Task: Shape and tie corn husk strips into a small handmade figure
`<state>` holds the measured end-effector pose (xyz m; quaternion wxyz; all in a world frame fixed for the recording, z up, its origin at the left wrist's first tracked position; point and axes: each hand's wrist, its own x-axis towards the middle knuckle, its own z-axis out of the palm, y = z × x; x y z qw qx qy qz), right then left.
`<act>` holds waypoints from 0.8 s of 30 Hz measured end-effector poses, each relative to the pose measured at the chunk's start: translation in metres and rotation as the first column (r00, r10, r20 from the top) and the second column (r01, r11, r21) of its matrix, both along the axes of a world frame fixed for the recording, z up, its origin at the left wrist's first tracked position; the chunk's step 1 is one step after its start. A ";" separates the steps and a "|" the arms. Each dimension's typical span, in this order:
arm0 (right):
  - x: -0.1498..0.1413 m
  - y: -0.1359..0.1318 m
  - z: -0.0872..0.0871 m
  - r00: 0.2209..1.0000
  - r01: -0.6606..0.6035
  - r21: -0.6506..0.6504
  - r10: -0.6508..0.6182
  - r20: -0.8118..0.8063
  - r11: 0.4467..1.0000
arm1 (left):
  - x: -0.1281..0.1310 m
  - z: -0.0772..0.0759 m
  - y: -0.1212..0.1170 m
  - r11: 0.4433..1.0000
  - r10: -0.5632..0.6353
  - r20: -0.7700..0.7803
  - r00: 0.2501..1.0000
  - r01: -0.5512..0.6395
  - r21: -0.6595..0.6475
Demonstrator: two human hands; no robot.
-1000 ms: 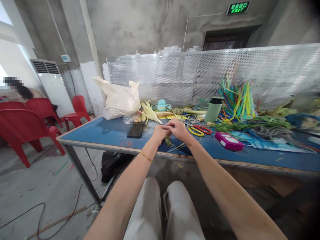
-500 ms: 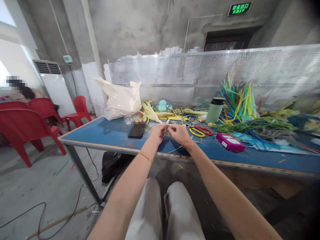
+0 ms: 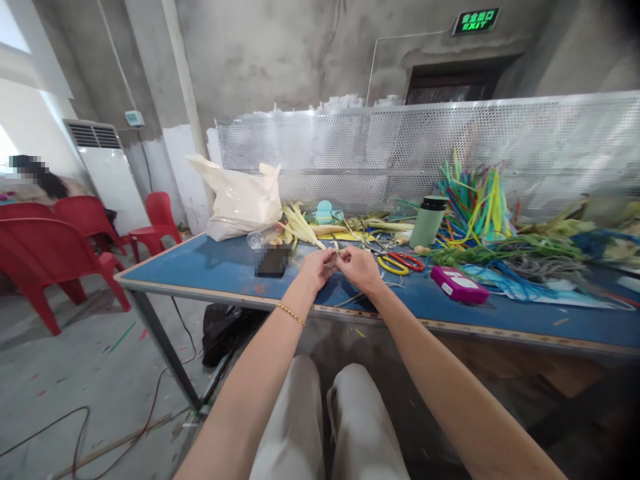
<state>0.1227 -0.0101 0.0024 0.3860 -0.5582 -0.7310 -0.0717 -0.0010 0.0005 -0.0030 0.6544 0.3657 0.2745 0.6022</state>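
My left hand (image 3: 316, 268) and my right hand (image 3: 359, 267) meet fingertip to fingertip just above the blue table (image 3: 210, 270), near its front edge. Both pinch a small pale straw-like piece (image 3: 334, 257) between them; its shape is too small to make out. Thin strands (image 3: 357, 297) lie on the table under my right wrist. A bead bracelet (image 3: 291, 312) circles my left wrist.
A dark phone (image 3: 273, 260), a cream bag (image 3: 240, 197), corn husks (image 3: 300, 227), a green bottle (image 3: 427, 220), red and yellow scissors (image 3: 400, 261), a magenta box (image 3: 459, 283) and coloured strips (image 3: 475, 200) crowd the table. Red chairs (image 3: 55, 250) stand left. A perforated metal screen (image 3: 400, 147) backs the table.
My hands drew slightly apart with the piece stretched between them, then closed together again; they stay at the same spot over the table's front edge.
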 end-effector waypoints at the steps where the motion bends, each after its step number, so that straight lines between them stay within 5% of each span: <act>1: 0.001 0.001 0.000 1.000 -0.009 -0.002 0.009 0.002 1.000 | 0.000 0.000 0.000 1.000 -0.008 0.005 1.000 0.008 -0.013; 14: 0.000 -0.002 0.005 0.996 -0.078 -0.068 0.081 0.039 0.995 | 0.002 0.000 0.000 0.968 0.249 -0.157 0.956 -0.242 0.061; 24: -0.004 0.004 0.004 0.990 -0.124 -0.087 0.129 0.061 0.989 | 0.000 -0.002 0.004 0.957 0.290 -0.130 0.948 -0.286 0.045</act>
